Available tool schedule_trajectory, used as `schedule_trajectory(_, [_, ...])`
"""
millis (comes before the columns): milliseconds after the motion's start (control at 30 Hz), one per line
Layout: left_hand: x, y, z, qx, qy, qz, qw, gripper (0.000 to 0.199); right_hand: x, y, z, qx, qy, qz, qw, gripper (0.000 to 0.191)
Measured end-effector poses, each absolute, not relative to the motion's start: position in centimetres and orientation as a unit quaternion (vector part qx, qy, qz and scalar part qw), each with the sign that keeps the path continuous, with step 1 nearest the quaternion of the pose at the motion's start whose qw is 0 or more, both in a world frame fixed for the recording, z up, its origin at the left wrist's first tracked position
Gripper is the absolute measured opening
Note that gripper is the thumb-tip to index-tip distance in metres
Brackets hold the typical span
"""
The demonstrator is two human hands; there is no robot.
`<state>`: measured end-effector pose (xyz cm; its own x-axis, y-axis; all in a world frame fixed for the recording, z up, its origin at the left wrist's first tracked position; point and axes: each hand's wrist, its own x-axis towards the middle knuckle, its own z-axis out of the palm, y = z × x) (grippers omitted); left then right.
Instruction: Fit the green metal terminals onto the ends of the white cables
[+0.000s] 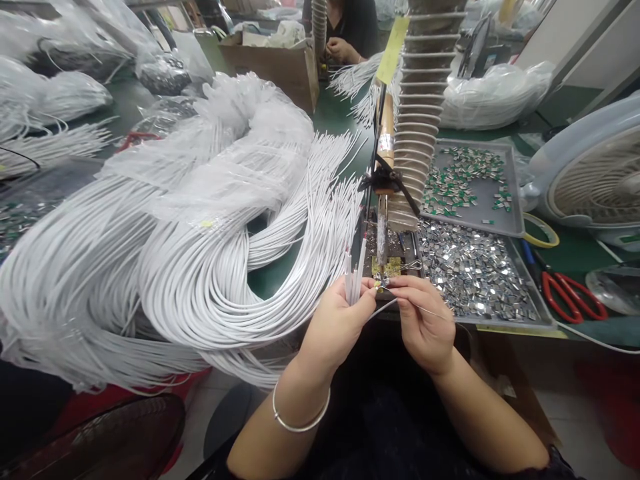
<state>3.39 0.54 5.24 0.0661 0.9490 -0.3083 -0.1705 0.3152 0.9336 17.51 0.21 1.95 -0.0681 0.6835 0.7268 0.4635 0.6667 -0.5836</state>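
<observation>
My left hand (335,323) is closed around a few white cables (354,285), whose stripped ends stick up past the thumb. Its fingertips meet a small shiny metal piece (384,283) right under the tip of an upright soldering iron (383,230). My right hand (425,323) pinches a thin solder wire (425,309), which trails back over the fingers to the right. The fingertips of both hands almost meet at the iron's tip and partly hide the metal piece. One white cable (383,309) curves between the hands.
A big bundle of white cables (200,280) covers the left side. A ribbed hose (425,87) hangs behind the iron. On the right are a tray of metal connectors (475,267), a tray of green-ended connectors (500,160), red-handled pliers (570,293) and a fan (600,173). A co-worker's hand (343,50) shows behind.
</observation>
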Motion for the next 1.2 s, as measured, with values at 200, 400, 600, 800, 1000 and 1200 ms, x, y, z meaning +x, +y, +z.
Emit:
schedule_trajectory(200, [3.6, 0.4, 5.5, 0.337, 0.493, 0.476, 0.646, 0.016, 17.5, 0.1, 1.9, -0.398, -0.721, 0.1, 0.558, 0.022])
schedule_trajectory(400, [3.6, 0.3, 5.0, 0.346, 0.485, 0.477, 0.646, 0.014, 17.5, 0.0, 1.8, -0.409, -0.715, 0.104, 0.557, 0.021])
schedule_trajectory(600, [3.6, 0.1, 4.4, 0.361, 0.506, 0.471, 0.626, 0.014, 17.4, -0.1, 1.6, -0.407, -0.711, 0.111, 0.563, 0.024])
schedule_trajectory(800, [3.8, 0.0, 4.3, 0.382, 0.511, 0.471, 0.609, 0.011, 17.2, -0.3, 1.3, -0.4, -0.708, 0.111, 0.572, 0.025])
schedule_trajectory(1000, [4.0, 0.0, 4.5, 0.375, 0.519, 0.463, 0.613, 0.011, 16.9, -0.6, 0.8, -0.402, -0.681, 0.13, 0.599, 0.025])
schedule_trajectory(1200, [4.0, -0.1, 4.2, 0.383, 0.506, 0.468, 0.616, 0.011, 16.9, -0.5, 0.8, -0.403, -0.686, 0.116, 0.594, 0.023])
